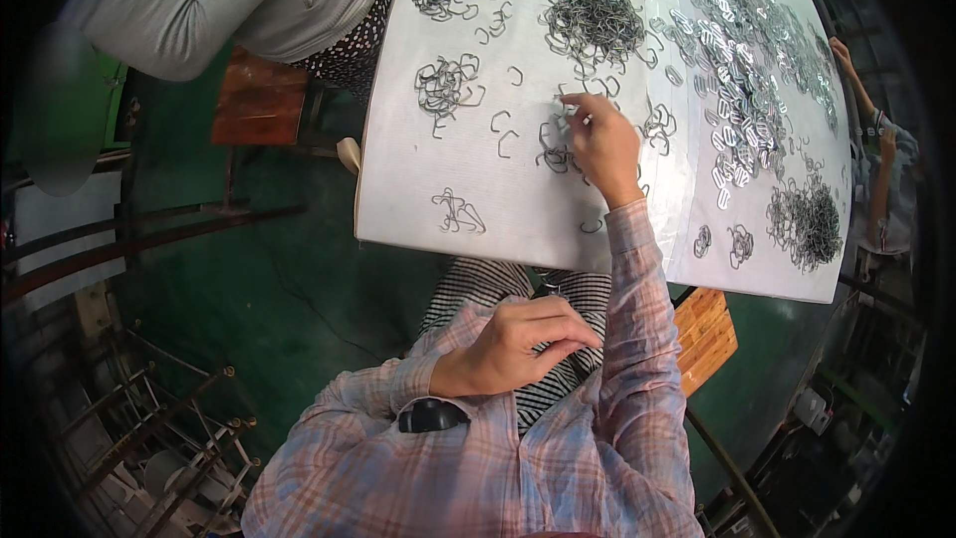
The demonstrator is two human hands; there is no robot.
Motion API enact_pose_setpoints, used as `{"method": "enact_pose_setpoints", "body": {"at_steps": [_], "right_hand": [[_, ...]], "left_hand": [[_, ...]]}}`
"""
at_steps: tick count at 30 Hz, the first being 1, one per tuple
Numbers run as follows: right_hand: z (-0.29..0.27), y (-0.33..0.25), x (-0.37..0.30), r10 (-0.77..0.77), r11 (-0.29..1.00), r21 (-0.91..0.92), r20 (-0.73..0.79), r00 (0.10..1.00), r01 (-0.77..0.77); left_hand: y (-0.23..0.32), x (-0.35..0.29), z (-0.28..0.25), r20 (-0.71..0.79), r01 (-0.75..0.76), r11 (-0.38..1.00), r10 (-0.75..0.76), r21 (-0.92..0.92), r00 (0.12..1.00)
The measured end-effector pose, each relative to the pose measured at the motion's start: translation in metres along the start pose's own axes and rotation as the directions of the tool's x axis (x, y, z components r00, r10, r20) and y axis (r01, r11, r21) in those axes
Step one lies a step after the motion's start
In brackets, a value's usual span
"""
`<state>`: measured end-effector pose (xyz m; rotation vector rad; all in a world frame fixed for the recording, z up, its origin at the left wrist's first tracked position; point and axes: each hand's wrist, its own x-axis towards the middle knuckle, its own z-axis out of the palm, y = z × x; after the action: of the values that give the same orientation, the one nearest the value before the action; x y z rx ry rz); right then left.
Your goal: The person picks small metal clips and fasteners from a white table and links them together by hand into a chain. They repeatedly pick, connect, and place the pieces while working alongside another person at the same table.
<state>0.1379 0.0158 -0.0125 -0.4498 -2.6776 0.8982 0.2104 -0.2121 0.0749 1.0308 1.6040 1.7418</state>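
My right hand [604, 147] reaches over the white tabletop [428, 164], thumb and fingertips pinched together beside a small cluster of bent wire hooks [554, 149]. What those fingertips hold, if anything, is too small to make out. My left hand [523, 344] hovers above my lap, off the table, with its fingers curled in against the thumb; a small glint shows by its knuckles, but its grip is hidden. Beyond my right hand lies a dense dark pile of wire hooks [595, 22]. Smaller groups of hooks [446, 87] are spread to the left, with single ones between.
Many flat, shiny metal slotted pieces [732, 90] cover the table's right part, near another hook pile [805, 223]. A person in a grey sleeve [189, 15] sits at the far left by a wooden stool [259, 95]. Another person's arm [854, 80] reaches in from the right.
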Motion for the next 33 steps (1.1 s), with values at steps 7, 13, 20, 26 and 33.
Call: {"method": "enact_pose_setpoints", "body": {"at_steps": [7, 13, 20, 26, 33], "right_hand": [[-0.008, 0.048, -0.009, -0.058, 0.960, -0.277, -0.343, 0.937, -0.042], [-0.025, 0.073, -0.017, -0.042, 0.995, -0.101, -0.241, 0.970, 0.018], [-0.019, 0.074, 0.020, -0.112, 0.908, -0.417, -0.184, 0.977, 0.026], [-0.015, 0.078, 0.034, -0.102, 0.971, -0.232, -0.227, 0.969, 0.048], [-0.021, 0.083, 0.060, 0.098, 0.986, -0.100, -0.310, 0.946, -0.135]], "left_hand": [[0.002, 0.007, 0.007, 0.043, -0.035, 0.999, 0.033, 0.042, 0.999], [0.002, 0.008, 0.015, 0.076, -0.020, 0.997, 0.014, 0.071, 0.997], [0.008, 0.011, 0.019, 0.084, 0.002, 0.996, -0.010, 0.086, 0.996], [0.006, 0.011, 0.021, 0.069, 0.013, 0.996, -0.019, 0.088, 0.997], [0.008, 0.013, 0.019, 0.074, 0.015, 0.998, -0.020, 0.064, 0.997]]}}
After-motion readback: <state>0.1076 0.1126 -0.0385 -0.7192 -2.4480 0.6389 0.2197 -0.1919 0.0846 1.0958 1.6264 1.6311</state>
